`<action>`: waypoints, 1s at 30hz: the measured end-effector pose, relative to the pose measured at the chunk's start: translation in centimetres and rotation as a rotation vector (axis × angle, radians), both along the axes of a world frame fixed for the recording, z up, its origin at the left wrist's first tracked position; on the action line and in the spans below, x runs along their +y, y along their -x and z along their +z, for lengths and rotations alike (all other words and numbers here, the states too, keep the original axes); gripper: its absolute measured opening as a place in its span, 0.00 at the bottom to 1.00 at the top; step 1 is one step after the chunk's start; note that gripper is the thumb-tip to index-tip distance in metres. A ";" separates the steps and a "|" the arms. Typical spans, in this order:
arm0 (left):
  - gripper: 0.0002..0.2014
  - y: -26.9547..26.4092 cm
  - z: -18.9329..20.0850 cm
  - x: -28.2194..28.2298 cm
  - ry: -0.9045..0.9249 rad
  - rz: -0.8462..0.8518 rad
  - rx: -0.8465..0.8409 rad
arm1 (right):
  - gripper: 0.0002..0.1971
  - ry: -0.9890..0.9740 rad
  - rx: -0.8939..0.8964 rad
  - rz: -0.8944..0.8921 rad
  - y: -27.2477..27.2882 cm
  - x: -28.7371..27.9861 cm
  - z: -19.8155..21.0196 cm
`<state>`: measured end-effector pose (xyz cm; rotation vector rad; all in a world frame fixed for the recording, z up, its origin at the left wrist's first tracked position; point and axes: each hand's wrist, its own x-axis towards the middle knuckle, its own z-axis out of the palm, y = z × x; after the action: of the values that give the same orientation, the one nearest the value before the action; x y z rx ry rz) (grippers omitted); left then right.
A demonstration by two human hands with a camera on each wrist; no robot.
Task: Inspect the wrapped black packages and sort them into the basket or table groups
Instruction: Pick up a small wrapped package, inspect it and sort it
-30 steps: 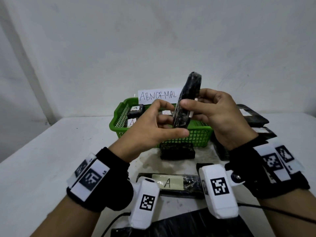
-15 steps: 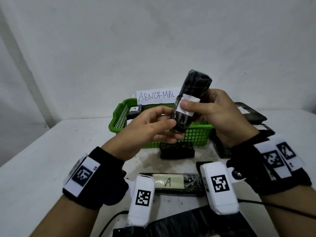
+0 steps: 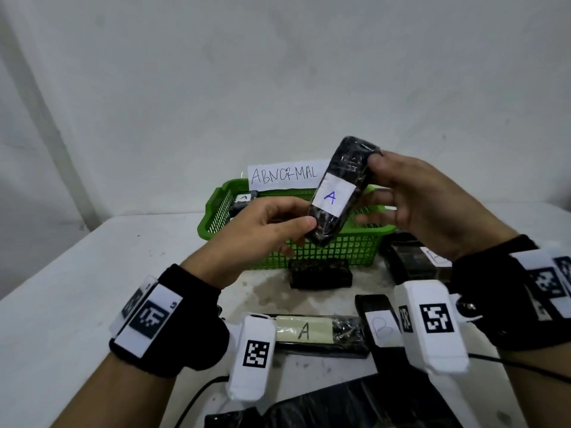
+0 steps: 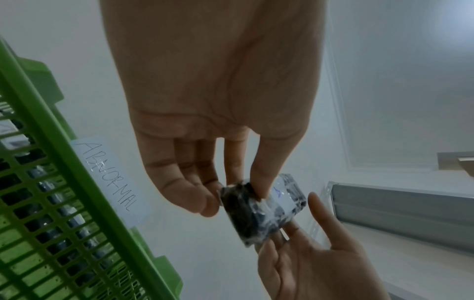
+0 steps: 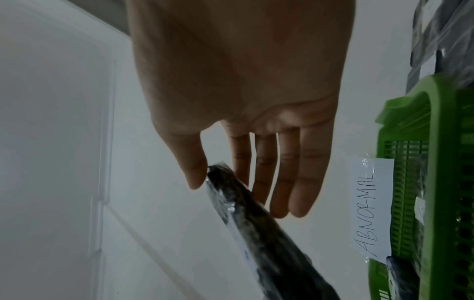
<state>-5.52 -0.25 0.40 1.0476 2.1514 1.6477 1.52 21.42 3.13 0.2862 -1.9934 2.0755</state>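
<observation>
Two labelled pkgs lie nearest me on the tabletop [image 3: 61,304]: one marked A [image 3: 321,333] lying flat, and just to its right one marked B [image 3: 381,329], partly hidden by my wrist camera. Beyond them a bare black pkg [image 3: 319,273] sits just in front of the green basket [image 3: 340,251], w/ more dark pkgs [image 3: 414,264] to the right of it. Above the basket's near wall I hold the wrapped black package [image 3: 338,196] up, tilted, its white A label facing me. My left hand [image 3: 262,233] pinches its lower end btwn thumb and fingertips. My right hand [image 3: 423,202] has fingers nearly straight, thumb against the upper end and fingers behind it; in the right wrist view the thumb touches the pkg's tip, the fingers spread loose. Inside the basket lies another A-labelled pkg [image 3: 244,200]. At the basket's back rim stands a paper sign [image 3: 284,176] reading ABNORMAL, the wall behind.
</observation>
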 end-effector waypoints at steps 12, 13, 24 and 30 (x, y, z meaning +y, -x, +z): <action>0.24 -0.3 -0.2 0.5 -0.019 -0.056 -0.045 | 0.27 -0.176 0.077 -0.116 0.4 -1.4 -0.7; 0.27 -0.2 -0.3 0.5 -0.002 -0.048 0.001 | 0.27 -0.219 0.096 -0.140 0.3 -1.5 -0.7; 0.20 0.0 -0.5 0.6 -0.031 0.216 0.623 | 0.19 -0.263 0.054 0.052 -1.2 -2.0 0.8; 0.19 0.5 -1.0 0.5 -0.120 0.207 0.573 | 0.06 -0.236 0.160 -0.004 -0.7 -3.4 0.2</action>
<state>-6.01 0.28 -0.58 1.5305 2.6110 1.7397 2.18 18.05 3.32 0.4755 -2.1364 1.7533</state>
